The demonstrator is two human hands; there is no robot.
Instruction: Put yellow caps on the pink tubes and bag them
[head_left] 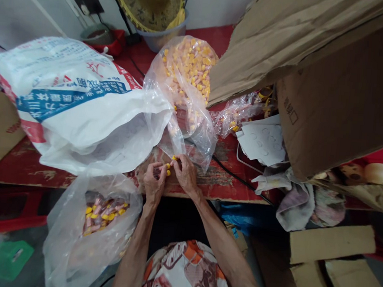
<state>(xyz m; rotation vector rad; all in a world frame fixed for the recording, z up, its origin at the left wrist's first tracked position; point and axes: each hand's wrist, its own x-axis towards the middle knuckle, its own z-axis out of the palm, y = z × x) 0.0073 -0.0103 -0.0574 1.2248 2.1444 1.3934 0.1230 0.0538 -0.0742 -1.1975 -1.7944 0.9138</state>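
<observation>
Over the front edge of the red table, my left hand (154,180) is closed around a few small pink-and-yellow plastic pieces (168,172), their yellow ends poking out by the fingertips. Right beside it, my right hand (184,175) pinches another small piece with a yellow cap (175,158). A clear bag (197,64) full of yellow and pink pieces stands behind my hands, its loose mouth reaching toward them. Lower left hangs a second clear bag (106,214), with pieces that have pink bodies and yellow ends. What lies deep in my left palm is hidden.
A large white printed sack (82,104) lies on the left of the red table (221,185). Cardboard boxes (341,98) crowd the right, near white papers (263,138) and a rag (295,207). A black cable (238,178) crosses the table. A straw hat (149,3) sits at the back.
</observation>
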